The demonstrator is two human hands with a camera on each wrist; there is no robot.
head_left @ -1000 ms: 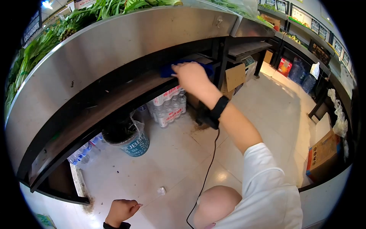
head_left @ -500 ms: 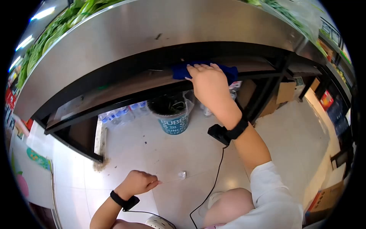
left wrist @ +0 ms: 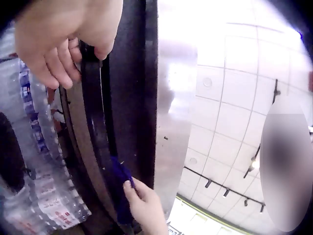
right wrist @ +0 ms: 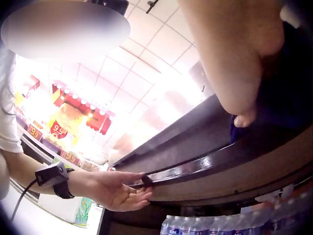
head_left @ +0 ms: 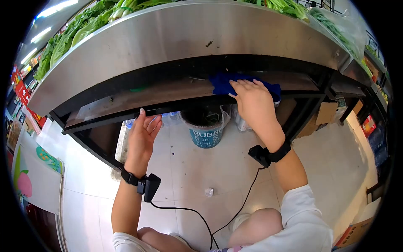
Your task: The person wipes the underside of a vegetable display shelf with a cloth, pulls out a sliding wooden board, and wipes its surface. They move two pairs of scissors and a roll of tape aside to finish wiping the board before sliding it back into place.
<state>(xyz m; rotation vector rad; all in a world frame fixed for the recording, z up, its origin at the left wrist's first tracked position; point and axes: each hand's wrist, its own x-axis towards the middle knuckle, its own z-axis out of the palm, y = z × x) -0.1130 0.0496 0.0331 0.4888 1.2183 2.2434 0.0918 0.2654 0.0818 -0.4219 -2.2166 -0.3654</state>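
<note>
Blue cloth (head_left: 220, 82), that's where we are, bunched on the brown shelf (head_left: 159, 94) beneath the steel counter front (head_left: 168, 35). My right hand (head_left: 257, 107) lies over it, fingers laid forward and pressing down. Over to my left hand (head_left: 140, 140): fingers loose, thumb at the black rail (head_left: 180, 104) along the shelf's edge, the other fingers lower down.

Straight below, the teal bin (head_left: 205, 138) sits on the floor, a clear liner (head_left: 227, 115) bunched over its rim, dark inside with something green and stringy. Packs of bottles with blue labels (right wrist: 210, 225) stand under the shelf, and to the right there's an open-flapped cardboard box (head_left: 326, 113), contents I can't make out. Up top, the counter carries leafy greens (head_left: 79, 31).

And here's the change! Half a second ago my left hand hung over the floor, fingers curled in; now it's up at the rail. The cloth has come left too: a second ago it was right beside the black leg (head_left: 300, 115), now it's well apart from it.

Around the cloth, a thin pale strip (head_left: 196, 78) lies just left, a green scrap (head_left: 136, 89) farther along, then a small dark bit (head_left: 111, 100) near the far end. Down on the tiles, a crumpled clear scrap (head_left: 209, 192), and black cables (head_left: 184, 208) trailing from both wrists.
</note>
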